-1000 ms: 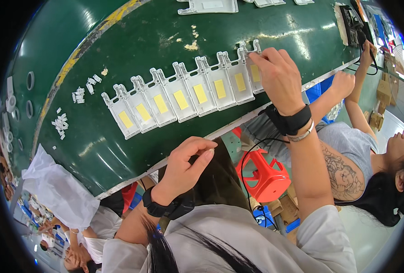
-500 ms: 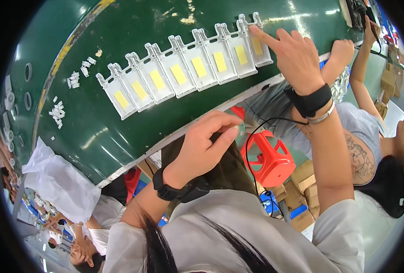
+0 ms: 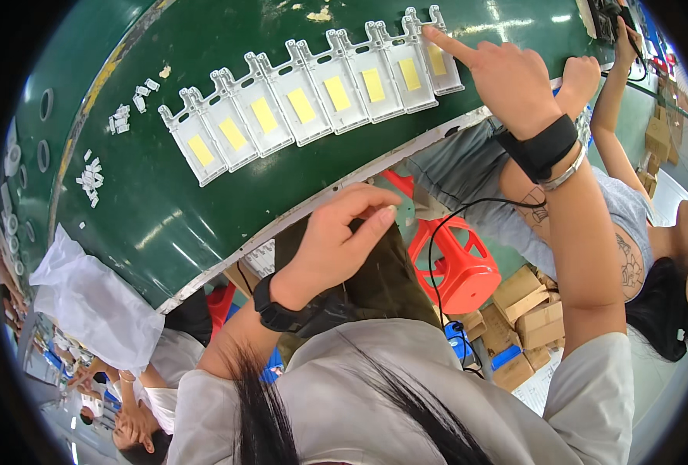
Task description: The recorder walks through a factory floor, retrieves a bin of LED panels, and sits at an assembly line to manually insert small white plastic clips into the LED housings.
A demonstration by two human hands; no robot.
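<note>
A slightly fanned row of several white plastic housings (image 3: 311,132) lies on the green table (image 3: 228,217), each with a yellow rectangular patch (image 3: 301,105). My right hand (image 3: 510,87) reaches over the far right end. Its index finger is stretched out, the tip at the upper edge of the last housing (image 3: 441,80); the other fingers are loosely bent. No held thing shows there. My left hand (image 3: 330,242) hovers in front of the table edge, above my lap. Its fingers curl toward the thumb, and whatever they may hold is hidden.
Small white plastic pieces (image 3: 91,180) lie in loose groups left of the row. A white plastic bag (image 3: 100,298) hangs at the near left edge. A red stool (image 3: 464,271) and cardboard boxes (image 3: 541,322) are below. Close on the right, a co-worker's hand (image 3: 580,77) rests by the table.
The view has shifted a little, so the table and row sit slightly higher. My right index finger stays at the last housing's upper edge. My left hand remains curled before the table.
</note>
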